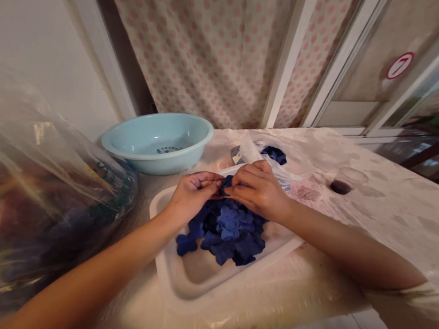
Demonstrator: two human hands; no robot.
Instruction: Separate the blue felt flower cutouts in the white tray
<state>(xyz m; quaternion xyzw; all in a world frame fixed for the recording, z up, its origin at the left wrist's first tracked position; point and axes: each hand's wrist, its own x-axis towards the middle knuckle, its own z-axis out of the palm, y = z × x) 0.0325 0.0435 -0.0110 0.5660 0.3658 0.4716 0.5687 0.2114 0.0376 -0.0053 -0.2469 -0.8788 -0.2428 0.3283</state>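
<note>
Tray rim (pixel 153 209) beside left hand (pixel 193 195) and right hand (pixel 257 191), blue cutouts (pixel 228 233) inside

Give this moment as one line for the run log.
left hand: pinching blue flower piece | right hand: pinching same piece | below: blue flower pile, white tray

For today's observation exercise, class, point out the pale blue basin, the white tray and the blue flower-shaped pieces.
pale blue basin (pixel 163 163), head view, outer wall
white tray (pixel 201 276), head view, bare floor
blue flower-shaped pieces (pixel 228 222), head view, middle of the pile
</note>
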